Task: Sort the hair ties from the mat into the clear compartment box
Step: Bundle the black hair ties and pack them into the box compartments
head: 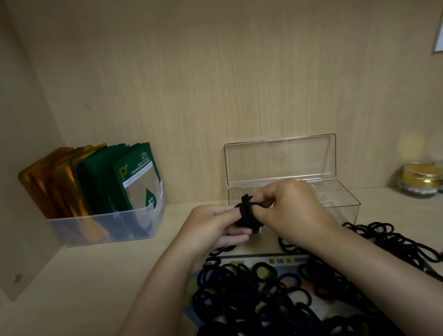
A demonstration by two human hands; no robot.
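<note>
Our left hand (213, 229) and right hand (290, 210) meet in front of us, the fingers of both curled round a small black bundle of hair ties (247, 214) pinched between them. The clear compartment box (340, 200) stands open just beyond the bundle and slightly to the right, its long side running left to right, so we judge the right hand the nearer for the drop. Near our wrists, the loose pile (252, 309) covers most of the mat (262, 258).
</note>
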